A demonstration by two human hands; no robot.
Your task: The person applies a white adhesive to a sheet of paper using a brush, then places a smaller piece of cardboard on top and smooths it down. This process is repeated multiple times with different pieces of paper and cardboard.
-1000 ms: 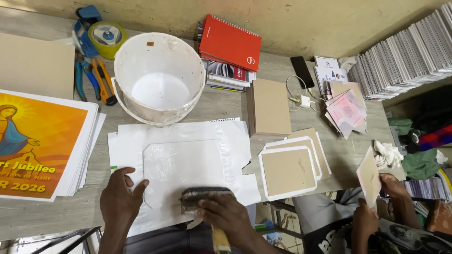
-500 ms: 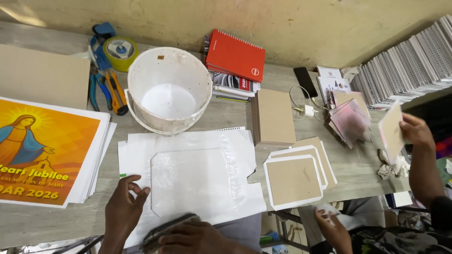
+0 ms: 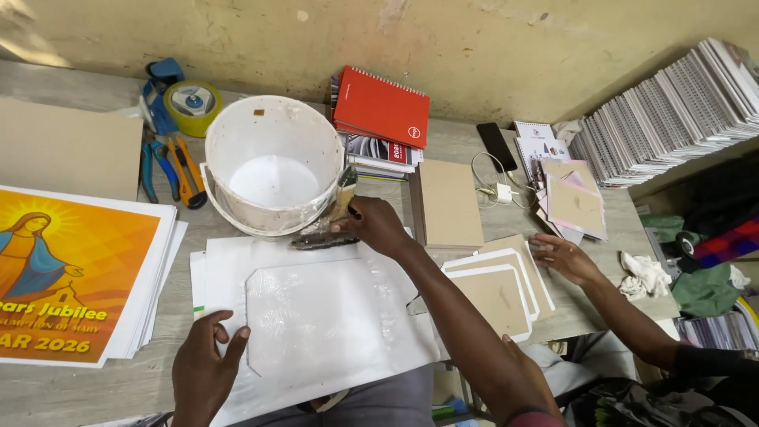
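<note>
1. the right hand (image 3: 373, 224) is closed around the handle of a wide glue brush (image 3: 328, 225), fingers wrapped tight on it, just beside the outer wall of the white bucket (image 3: 271, 164).
2. the brush's long axis runs from upper right to lower left: the pale handle end points up toward the bucket rim, and the dark bristle head points down and left, its bristles lying low over the top edge of the white paper.
3. the left hand (image 3: 204, 370) lies flat on the lower left corner of the glue-wet white sheet (image 3: 316, 320), fingers spread, thumb and forefinger touching its cut corner.
4. that sheet has clipped corners and lies with its long axis left to right on a layer of white backing paper (image 3: 395, 273).
5. one bucket holds white glue (image 3: 273, 180).
6. right of the sheet lie three overlapping grey boards with white borders (image 3: 498, 296); a co-worker's hand (image 3: 563, 257) rests open beside them.
7. one stack of plain boards (image 3: 449, 202) stands behind them.
8. one red spiral notebook (image 3: 381, 107) tops a pile near the wall.
9. one stack of orange posters (image 3: 75, 277) lies at left, with one tape dispenser (image 3: 183, 99) and pliers (image 3: 166, 168) behind it.
</note>
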